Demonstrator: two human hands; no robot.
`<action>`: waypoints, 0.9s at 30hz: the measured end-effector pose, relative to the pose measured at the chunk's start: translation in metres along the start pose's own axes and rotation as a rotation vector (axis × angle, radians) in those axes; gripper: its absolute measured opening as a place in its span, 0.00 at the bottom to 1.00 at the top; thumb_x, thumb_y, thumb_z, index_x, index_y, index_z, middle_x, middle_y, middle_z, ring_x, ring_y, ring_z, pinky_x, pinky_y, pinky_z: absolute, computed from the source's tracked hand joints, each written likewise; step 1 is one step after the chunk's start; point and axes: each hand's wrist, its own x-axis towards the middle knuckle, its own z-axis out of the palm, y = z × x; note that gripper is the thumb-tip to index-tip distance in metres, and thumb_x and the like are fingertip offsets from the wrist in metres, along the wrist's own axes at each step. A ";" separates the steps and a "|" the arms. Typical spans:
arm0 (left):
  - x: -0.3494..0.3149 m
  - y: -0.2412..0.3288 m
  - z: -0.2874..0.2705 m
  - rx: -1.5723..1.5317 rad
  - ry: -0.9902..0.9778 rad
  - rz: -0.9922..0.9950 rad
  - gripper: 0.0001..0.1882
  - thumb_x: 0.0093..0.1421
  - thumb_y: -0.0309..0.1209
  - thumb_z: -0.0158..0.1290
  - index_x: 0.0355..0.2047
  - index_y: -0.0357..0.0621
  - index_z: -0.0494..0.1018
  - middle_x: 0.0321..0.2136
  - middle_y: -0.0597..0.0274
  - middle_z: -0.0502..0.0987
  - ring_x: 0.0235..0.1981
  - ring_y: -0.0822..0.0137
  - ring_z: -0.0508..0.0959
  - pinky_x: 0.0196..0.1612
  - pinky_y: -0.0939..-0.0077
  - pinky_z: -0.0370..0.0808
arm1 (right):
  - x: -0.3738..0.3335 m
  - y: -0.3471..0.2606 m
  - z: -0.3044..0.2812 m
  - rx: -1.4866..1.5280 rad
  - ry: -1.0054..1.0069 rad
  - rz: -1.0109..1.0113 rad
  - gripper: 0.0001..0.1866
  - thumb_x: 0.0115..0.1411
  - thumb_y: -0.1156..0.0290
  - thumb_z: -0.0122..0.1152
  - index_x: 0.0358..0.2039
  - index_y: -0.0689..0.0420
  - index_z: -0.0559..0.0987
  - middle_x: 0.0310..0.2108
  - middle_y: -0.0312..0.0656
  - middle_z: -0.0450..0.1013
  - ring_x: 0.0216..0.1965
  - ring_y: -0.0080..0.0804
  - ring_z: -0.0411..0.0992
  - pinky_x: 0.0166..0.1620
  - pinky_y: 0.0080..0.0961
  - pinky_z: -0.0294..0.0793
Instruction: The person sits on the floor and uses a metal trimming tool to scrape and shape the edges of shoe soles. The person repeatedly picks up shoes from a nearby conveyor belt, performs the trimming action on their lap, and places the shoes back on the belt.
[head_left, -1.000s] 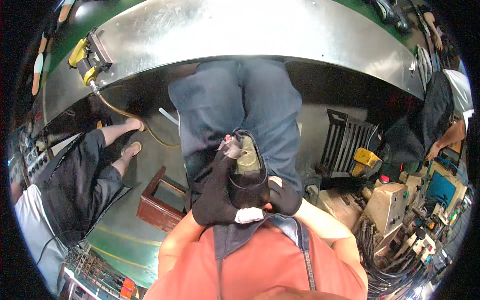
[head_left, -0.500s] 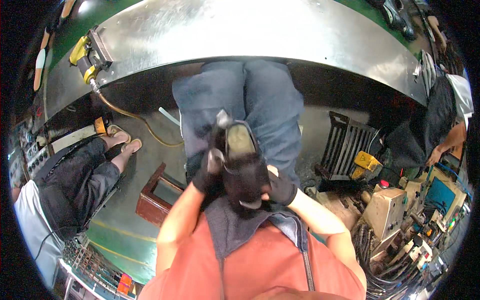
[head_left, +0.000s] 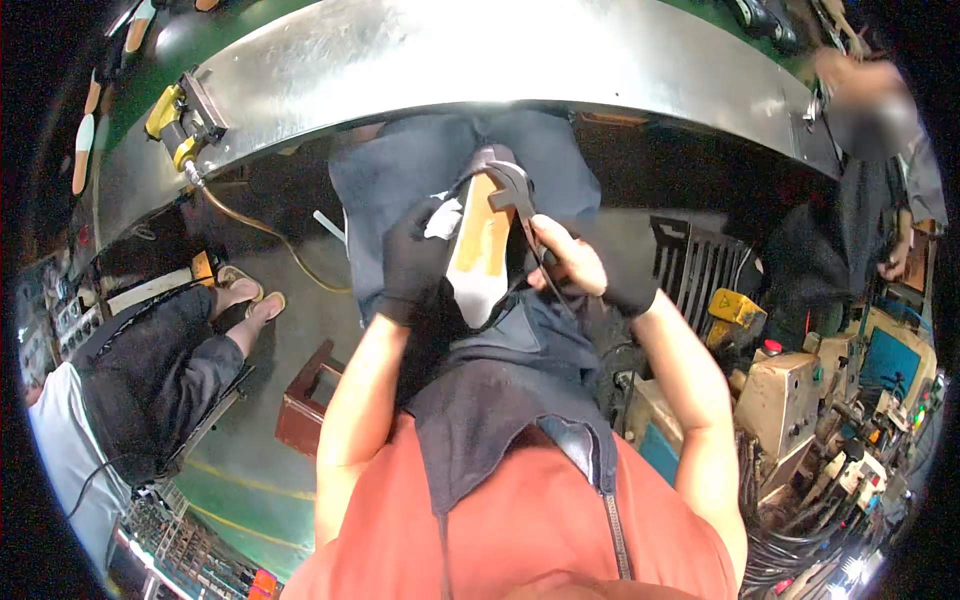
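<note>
A dark unfinished shoe [head_left: 482, 235] lies bottom up over my lap, its tan and white underside facing me. My left hand [head_left: 420, 250], in a black glove, is closed round the shoe's left side. A small white crumpled piece [head_left: 443, 217] shows at that hand's fingertips; whether it is held or worn I cannot tell. My right hand [head_left: 580, 262], in a black glove with bare fingertips, pinches a dark flexible strip [head_left: 515, 190] that curves over the shoe's upper end and hangs down its right side.
A metal bench [head_left: 450, 70] spans the far side, with a yellow air tool [head_left: 172, 130] and its hose at left. A brown stool [head_left: 305, 400] stands at left. Machine boxes [head_left: 780, 400] and cables crowd the right. Other people [head_left: 130, 390] sit at left and stand at right.
The shoe has turned from its opening side to its underside and moved away from my chest. My right hand has moved up and right and now pinches the dark strip.
</note>
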 end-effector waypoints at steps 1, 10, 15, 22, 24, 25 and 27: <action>-0.006 -0.003 0.002 0.104 0.025 0.062 0.26 0.60 0.33 0.50 0.56 0.32 0.62 0.49 0.41 0.71 0.47 0.51 0.75 0.48 0.66 0.71 | 0.000 -0.008 -0.006 -0.024 -0.050 0.049 0.24 0.66 0.47 0.41 0.32 0.57 0.73 0.20 0.34 0.70 0.23 0.24 0.70 0.29 0.22 0.70; -0.047 0.015 -0.010 0.354 -0.326 0.027 0.27 0.63 0.33 0.44 0.59 0.30 0.56 0.56 0.37 0.63 0.60 0.50 0.62 0.60 0.65 0.59 | -0.033 -0.044 -0.006 -1.310 0.068 -0.430 0.24 0.63 0.55 0.46 0.23 0.63 0.76 0.22 0.55 0.72 0.22 0.55 0.71 0.26 0.43 0.67; 0.003 0.004 0.028 0.063 -0.049 0.031 0.29 0.61 0.31 0.47 0.60 0.32 0.53 0.56 0.40 0.61 0.58 0.50 0.62 0.60 0.65 0.59 | -0.020 -0.008 -0.028 -0.211 -0.207 0.100 0.24 0.66 0.53 0.45 0.27 0.62 0.76 0.20 0.43 0.74 0.18 0.30 0.72 0.26 0.29 0.71; 0.008 0.007 0.038 0.673 0.226 0.170 0.33 0.61 0.39 0.46 0.58 0.27 0.50 0.54 0.28 0.60 0.52 0.38 0.66 0.57 0.56 0.62 | -0.049 -0.096 -0.052 -1.265 -0.108 -0.436 0.21 0.62 0.53 0.50 0.29 0.59 0.77 0.25 0.53 0.72 0.28 0.54 0.72 0.30 0.40 0.70; 0.016 -0.018 -0.001 0.927 -0.082 0.290 0.34 0.61 0.38 0.46 0.60 0.28 0.47 0.52 0.28 0.62 0.52 0.39 0.67 0.57 0.56 0.63 | -0.070 -0.112 -0.022 -1.206 -0.009 -0.616 0.21 0.61 0.52 0.51 0.29 0.58 0.78 0.24 0.58 0.71 0.28 0.56 0.72 0.31 0.44 0.71; 0.012 -0.028 0.002 0.848 -0.015 0.359 0.34 0.61 0.38 0.47 0.60 0.29 0.48 0.50 0.31 0.65 0.52 0.42 0.68 0.57 0.58 0.63 | -0.078 -0.110 -0.006 -1.178 0.052 -0.705 0.19 0.60 0.54 0.53 0.28 0.59 0.77 0.23 0.56 0.71 0.28 0.53 0.73 0.29 0.42 0.71; -0.005 -0.032 0.017 0.579 0.048 0.360 0.34 0.61 0.39 0.48 0.60 0.32 0.50 0.47 0.38 0.70 0.51 0.50 0.69 0.56 0.62 0.63 | -0.063 -0.072 0.005 -0.961 0.105 -0.991 0.17 0.61 0.56 0.52 0.30 0.60 0.75 0.24 0.51 0.71 0.26 0.52 0.70 0.28 0.38 0.68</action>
